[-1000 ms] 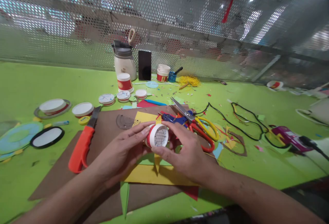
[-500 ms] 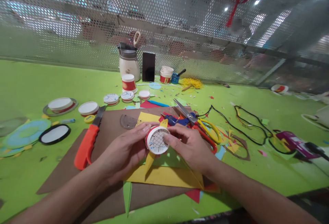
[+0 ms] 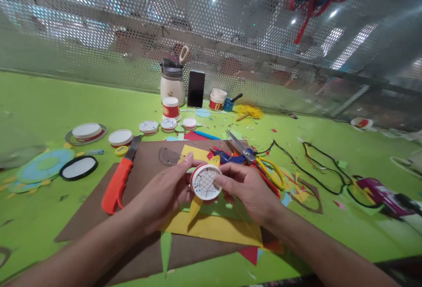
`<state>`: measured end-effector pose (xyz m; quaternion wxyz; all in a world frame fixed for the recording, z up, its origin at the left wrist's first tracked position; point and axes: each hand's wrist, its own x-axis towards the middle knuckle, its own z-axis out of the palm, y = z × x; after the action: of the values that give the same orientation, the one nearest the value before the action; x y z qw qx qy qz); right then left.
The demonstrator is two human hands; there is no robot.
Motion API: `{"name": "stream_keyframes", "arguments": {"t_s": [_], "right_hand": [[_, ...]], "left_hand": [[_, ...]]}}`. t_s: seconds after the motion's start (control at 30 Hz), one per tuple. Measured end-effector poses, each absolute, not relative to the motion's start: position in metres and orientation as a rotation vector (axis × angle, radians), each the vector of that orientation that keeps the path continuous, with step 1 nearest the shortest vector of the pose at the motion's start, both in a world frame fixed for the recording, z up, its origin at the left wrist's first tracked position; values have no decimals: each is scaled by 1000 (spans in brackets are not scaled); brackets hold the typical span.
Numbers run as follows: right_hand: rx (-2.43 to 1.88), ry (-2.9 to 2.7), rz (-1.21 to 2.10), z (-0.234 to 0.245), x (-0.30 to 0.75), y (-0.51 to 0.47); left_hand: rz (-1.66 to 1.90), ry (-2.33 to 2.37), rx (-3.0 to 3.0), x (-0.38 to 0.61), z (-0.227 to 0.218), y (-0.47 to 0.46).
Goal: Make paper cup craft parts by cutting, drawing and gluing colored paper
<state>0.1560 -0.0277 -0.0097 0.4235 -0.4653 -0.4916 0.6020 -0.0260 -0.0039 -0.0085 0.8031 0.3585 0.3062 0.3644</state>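
Note:
Both hands hold a short white paper cup piece (image 3: 206, 183) above the brown board. Its round face carries a drawn black grid with small blue marks, and a red band shows on its side. Yellow pointed paper (image 3: 195, 211) sticks out below it, with a smaller yellow bit above. My left hand (image 3: 171, 181) is curled round the left side, its thumb raised off the rim and its other fingers partly hidden behind. My right hand (image 3: 242, 188) pinches the right edge, thumb on the gridded face. Yellow paper (image 3: 217, 227) lies beneath.
An orange-handled knife (image 3: 117, 181) lies left on the brown board (image 3: 148, 159). Scissors (image 3: 260, 157) and a blue glue gun (image 3: 229, 156) lie behind my right hand. Several cup pieces (image 3: 148, 127), a phone (image 3: 196, 89) and a kettle (image 3: 172, 85) stand farther back. A black cord (image 3: 290, 157) runs right.
My left thumb has lifted off the cup's rim. The gridded face has turned more toward me. My right hand keeps its pinch; the whole view has shifted slightly.

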Motion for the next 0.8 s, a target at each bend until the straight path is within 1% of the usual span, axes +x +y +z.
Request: {"name": "stream_keyframes", "arguments": {"t_s": [0.2,0.37,0.63,0.8], "right_hand": [[-1159,-1200,1494,-12,154,-26],[-1137,-1199,1504,-13,154,-25],[-1096,-1227,1484,-17,153,-26],[-1056,-1223,1487,-18,150,-26]], "left_hand": [[880,845,939,-35,2,0],[841,830,1105,-40,14,-2],[751,777,1403,-44,6,4],[729,759,1391,-46,6,9]]}}
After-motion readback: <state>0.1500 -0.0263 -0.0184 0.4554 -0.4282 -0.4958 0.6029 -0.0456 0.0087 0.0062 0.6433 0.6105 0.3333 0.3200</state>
